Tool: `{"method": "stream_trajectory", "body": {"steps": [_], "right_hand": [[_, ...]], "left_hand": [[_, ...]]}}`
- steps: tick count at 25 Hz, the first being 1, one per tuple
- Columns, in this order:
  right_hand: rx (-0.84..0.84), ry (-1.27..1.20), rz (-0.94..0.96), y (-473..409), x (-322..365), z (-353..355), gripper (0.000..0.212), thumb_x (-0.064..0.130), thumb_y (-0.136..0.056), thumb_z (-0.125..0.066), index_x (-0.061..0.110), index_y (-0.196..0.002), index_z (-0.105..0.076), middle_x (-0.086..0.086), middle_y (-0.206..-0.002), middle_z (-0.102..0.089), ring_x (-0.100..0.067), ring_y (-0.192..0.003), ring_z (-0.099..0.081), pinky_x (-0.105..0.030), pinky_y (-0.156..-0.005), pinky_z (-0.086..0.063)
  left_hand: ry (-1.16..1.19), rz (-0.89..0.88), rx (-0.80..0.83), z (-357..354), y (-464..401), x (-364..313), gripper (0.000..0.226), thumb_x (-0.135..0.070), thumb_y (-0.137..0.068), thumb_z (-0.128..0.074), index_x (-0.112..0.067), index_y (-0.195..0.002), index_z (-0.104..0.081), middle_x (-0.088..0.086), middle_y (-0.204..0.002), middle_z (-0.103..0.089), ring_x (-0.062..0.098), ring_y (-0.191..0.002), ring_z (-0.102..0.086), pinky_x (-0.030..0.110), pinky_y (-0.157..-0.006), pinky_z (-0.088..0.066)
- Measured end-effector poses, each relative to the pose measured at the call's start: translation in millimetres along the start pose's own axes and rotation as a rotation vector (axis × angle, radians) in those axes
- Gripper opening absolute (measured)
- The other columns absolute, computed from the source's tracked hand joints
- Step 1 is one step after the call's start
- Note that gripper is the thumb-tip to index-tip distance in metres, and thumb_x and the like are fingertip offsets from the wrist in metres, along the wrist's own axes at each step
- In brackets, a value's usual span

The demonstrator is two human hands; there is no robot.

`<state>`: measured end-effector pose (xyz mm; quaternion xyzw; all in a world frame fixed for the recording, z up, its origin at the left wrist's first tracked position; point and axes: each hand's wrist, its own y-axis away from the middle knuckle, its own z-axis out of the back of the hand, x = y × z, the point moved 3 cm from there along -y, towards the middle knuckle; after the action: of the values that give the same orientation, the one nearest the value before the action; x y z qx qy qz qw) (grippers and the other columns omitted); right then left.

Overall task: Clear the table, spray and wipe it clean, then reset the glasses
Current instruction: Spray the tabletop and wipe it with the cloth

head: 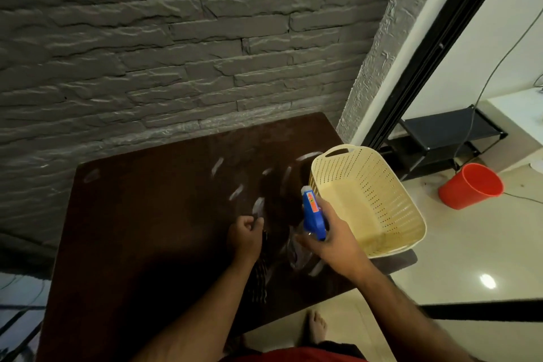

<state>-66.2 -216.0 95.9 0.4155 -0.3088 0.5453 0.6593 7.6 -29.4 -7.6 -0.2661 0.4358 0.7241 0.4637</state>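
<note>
Spray step in hand. My right hand (329,239) grips the spray bottle (313,214) over the worktop (147,214); left hand (245,233) clutches a dark cloth (260,276). Basket (382,185) at right edge. Next, I judge: wipe streaks.

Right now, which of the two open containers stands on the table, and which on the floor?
The cream perforated basket stands on the dark table, at its right edge beside the right hand. The red bucket stands on the pale floor further right.

Right hand (329,239) grips the spray bottle (313,216) over the dark table (147,229); left hand (245,233) clutches a cloth (260,276).
</note>
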Motion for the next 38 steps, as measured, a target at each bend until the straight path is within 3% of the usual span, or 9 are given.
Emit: {"method": "stream_trajectory", "body": {"steps": [2, 4, 8, 10, 15, 21, 25, 31, 38], "right_hand": [[0.126, 0.038, 0.017, 2, -1, 23, 0.087, 0.014, -0.08, -0.077, 0.035, -0.149, -0.028, 0.031, -0.132, -0.046, 0.014, -0.125, -0.044, -0.007, -0.098, -0.038], [0.189, 0.114, 0.036, 2, -7, 51, 0.087, 0.009, -0.078, -0.074, 0.034, -0.149, -0.031, 0.022, -0.144, -0.04, 0.005, -0.136, -0.037, -0.014, -0.108, -0.033], [-0.05, 0.229, 0.003, -27, -30, 121, 0.07, 0.007, -0.081, -0.071, 0.024, -0.144, -0.045, 0.006, -0.145, -0.048, -0.011, -0.132, -0.046, -0.03, -0.108, -0.042], [-0.214, 0.353, -0.01, -49, -45, 148, 0.062, 0.014, -0.081, -0.074, 0.02, -0.138, -0.051, -0.001, -0.139, -0.056, -0.018, -0.122, -0.056, -0.034, -0.1, -0.049], [-0.251, 0.628, -0.214, -86, -102, 187, 0.059, 0.027, -0.08, -0.075, 0.018, -0.133, -0.051, -0.008, -0.118, -0.061, -0.023, -0.095, -0.064, -0.039, -0.081, -0.058], [-0.17, 0.623, -0.358, -96, -145, 189, 0.026, 0.022, -0.086, -0.063, 0.016, -0.111, -0.058, -0.002, -0.092, -0.068, -0.021, -0.083, -0.065, -0.036, -0.07, -0.058], [-0.175, 0.596, -0.362, -104, -147, 190, 0.026, 0.012, -0.085, -0.051, 0.019, -0.103, -0.068, 0.001, -0.084, -0.066, -0.021, -0.079, -0.065, -0.034, -0.069, -0.058], [-0.207, 0.495, -0.281, -122, -112, 199, 0.021, 0.014, -0.086, -0.053, 0.017, -0.101, -0.067, -0.003, -0.085, -0.069, -0.024, -0.076, -0.068, -0.046, -0.07, -0.06], [-0.302, 0.453, -0.124, -173, 3, 191, 0.024, 0.006, -0.085, -0.051, 0.014, -0.098, -0.069, -0.007, -0.084, -0.068, -0.027, -0.076, -0.067, -0.039, -0.069, -0.059]], "left_hand": [[0.117, -0.003, 0.073, -11, -2, -32, 0.022, -0.028, -0.093, -0.059, -0.012, -0.109, -0.06, 0.004, -0.101, -0.063, 0.011, -0.085, -0.057, 0.022, -0.067, -0.043], [0.193, 0.027, 0.192, -24, 0, -63, 0.016, -0.028, -0.095, -0.056, -0.016, -0.106, -0.06, 0.002, -0.099, -0.062, 0.012, -0.086, -0.057, 0.022, -0.065, -0.042], [0.122, -0.054, 0.384, -50, -9, -109, 0.014, -0.028, -0.093, -0.06, -0.015, -0.087, -0.06, 0.01, -0.09, -0.063, 0.022, -0.084, -0.058, 0.039, -0.08, -0.049], [0.031, -0.048, 0.472, -56, -14, -124, 0.014, -0.028, -0.093, -0.061, -0.013, -0.091, -0.06, 0.008, -0.09, -0.063, 0.02, -0.082, -0.059, 0.036, -0.084, -0.051], [-0.299, -0.011, 0.571, -70, -14, -143, 0.032, -0.026, -0.095, -0.058, -0.001, -0.114, -0.058, 0.012, -0.104, -0.064, 0.008, -0.071, -0.058, 0.01, -0.04, -0.042], [-0.424, 0.017, 0.669, -85, -20, -141, 0.034, -0.035, -0.095, -0.057, -0.003, -0.107, -0.063, 0.006, -0.095, -0.07, 0.004, -0.068, -0.066, 0.016, -0.05, -0.047], [-0.444, 0.002, 0.622, -93, -28, -137, 0.023, -0.037, -0.093, -0.059, -0.014, -0.095, -0.063, -0.004, -0.086, -0.07, 0.01, -0.081, -0.068, 0.029, -0.076, -0.051], [-0.26, -0.074, 0.405, -74, -29, -152, 0.016, -0.03, -0.09, -0.064, -0.015, -0.098, -0.063, -0.001, -0.091, -0.071, 0.011, -0.08, -0.069, 0.03, -0.068, -0.051], [0.075, -0.254, 0.117, -3, -39, -195, 0.049, -0.019, -0.086, -0.069, -0.022, -0.132, -0.052, 0.002, -0.085, -0.066, 0.015, -0.078, -0.067, 0.028, -0.059, -0.053]]}}
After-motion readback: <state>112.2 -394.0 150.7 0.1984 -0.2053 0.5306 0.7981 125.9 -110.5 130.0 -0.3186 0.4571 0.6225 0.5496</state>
